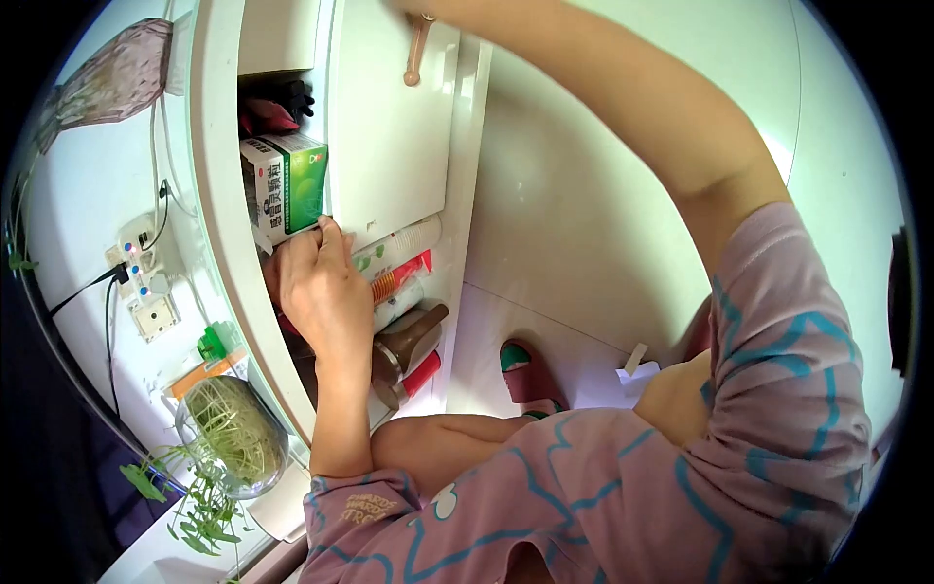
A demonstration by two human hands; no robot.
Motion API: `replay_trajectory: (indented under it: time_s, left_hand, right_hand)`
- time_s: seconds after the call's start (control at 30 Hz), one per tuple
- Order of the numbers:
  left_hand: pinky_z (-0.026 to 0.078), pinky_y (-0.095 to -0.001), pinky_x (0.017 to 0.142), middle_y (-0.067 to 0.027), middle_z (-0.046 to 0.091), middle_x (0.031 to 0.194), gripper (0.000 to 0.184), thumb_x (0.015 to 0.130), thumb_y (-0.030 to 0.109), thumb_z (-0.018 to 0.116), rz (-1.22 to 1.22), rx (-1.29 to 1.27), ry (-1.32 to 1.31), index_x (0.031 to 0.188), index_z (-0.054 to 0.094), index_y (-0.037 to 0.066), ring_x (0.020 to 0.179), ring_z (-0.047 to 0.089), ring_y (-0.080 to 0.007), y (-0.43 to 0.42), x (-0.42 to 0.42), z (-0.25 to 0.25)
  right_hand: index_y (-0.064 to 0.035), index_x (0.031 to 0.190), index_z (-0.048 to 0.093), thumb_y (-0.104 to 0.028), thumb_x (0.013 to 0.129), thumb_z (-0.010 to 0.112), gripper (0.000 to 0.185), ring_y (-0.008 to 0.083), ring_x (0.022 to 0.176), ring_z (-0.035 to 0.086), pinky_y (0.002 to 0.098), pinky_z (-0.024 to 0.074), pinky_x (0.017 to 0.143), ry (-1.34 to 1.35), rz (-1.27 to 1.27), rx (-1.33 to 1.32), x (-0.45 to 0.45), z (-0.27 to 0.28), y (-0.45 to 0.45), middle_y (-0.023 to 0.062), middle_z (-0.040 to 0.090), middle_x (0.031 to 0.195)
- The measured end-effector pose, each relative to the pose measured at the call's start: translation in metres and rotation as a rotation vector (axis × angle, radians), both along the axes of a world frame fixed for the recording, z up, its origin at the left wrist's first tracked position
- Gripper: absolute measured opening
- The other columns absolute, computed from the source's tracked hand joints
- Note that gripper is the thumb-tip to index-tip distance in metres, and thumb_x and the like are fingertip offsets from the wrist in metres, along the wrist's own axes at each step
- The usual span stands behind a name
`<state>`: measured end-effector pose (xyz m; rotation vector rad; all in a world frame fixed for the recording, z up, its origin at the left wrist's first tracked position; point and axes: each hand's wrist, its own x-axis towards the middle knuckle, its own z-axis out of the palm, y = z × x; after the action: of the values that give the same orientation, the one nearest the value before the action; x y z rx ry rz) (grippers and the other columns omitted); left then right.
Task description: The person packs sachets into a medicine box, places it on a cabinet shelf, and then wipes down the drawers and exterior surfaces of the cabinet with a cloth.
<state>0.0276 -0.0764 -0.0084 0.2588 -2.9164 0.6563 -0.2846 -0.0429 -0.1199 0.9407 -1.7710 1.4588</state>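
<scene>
My left hand reaches into the open compartment of a white cabinet, its fingers curled at the lower edge of a green and white medicine box. The fingertips are partly hidden, so what they grip does not show. Below that hand lie a white tube-shaped pack, a red and orange packet and a brown bottle-like container. My right hand is mostly cut off by the top edge, near the white door panel and its brown handle. Its fingers are out of sight.
Left of the cabinet, a white power strip with plugged-in cables stands near a glass vase of rooted green plants. A wrapped bouquet is at upper left. A slippered foot rests on the pale tiled floor.
</scene>
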Motion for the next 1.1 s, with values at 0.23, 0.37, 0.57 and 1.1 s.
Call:
replay_trajectory:
  time_s: [0.23,0.37,0.57,1.1]
  left_hand:
    - [0.05,-0.0418,0.073,-0.0126,0.067,0.086,0.017,0.08,0.004,0.072,0.014,-0.016,0.007,0.097,0.074,0.001,0.081,0.063,-0.0326,-0.001,0.001,-0.001]
    - [0.05,-0.042,0.073,-0.0126,0.066,0.085,0.017,0.08,0.004,0.072,-0.006,-0.031,0.018,0.096,0.074,0.001,0.081,0.063,-0.0327,-0.003,0.001,-0.002]
    - [0.05,-0.0438,0.085,-0.0124,0.068,0.091,0.021,0.083,0.008,0.07,0.034,-0.075,-0.08,0.101,0.074,-0.001,0.088,0.064,-0.0333,0.004,0.003,0.005]
    - [0.022,-0.0359,0.121,-0.0137,0.035,0.16,0.062,0.1,0.032,0.056,-0.105,0.516,0.043,0.152,0.038,0.004,0.15,0.028,-0.026,-0.009,-0.072,0.093]
  right_hand:
    - [0.0016,0.136,0.051,0.0,0.079,0.059,0.058,0.0364,0.111,0.05,0.0396,0.0457,0.096,-0.082,0.172,0.009,0.141,-0.026,0.025,0.02,0.052,0.128]
    - [-0.0001,0.139,0.046,0.001,0.075,0.062,0.066,0.0336,0.109,0.05,0.0377,0.0464,0.097,0.018,0.414,0.34,0.182,-0.04,0.055,0.0162,0.049,0.127]
    - [-0.0049,0.128,0.054,0.001,0.077,0.064,0.052,0.0305,0.104,0.05,0.0376,0.0478,0.096,-0.158,0.691,0.75,0.173,-0.07,0.066,0.0107,0.051,0.113]
    - [0.0022,0.088,0.062,0.006,0.066,0.05,0.026,0.0277,0.076,0.062,0.0359,0.0585,0.072,-1.467,1.324,-0.1,-0.018,-0.008,0.163,0.0126,0.063,0.083]
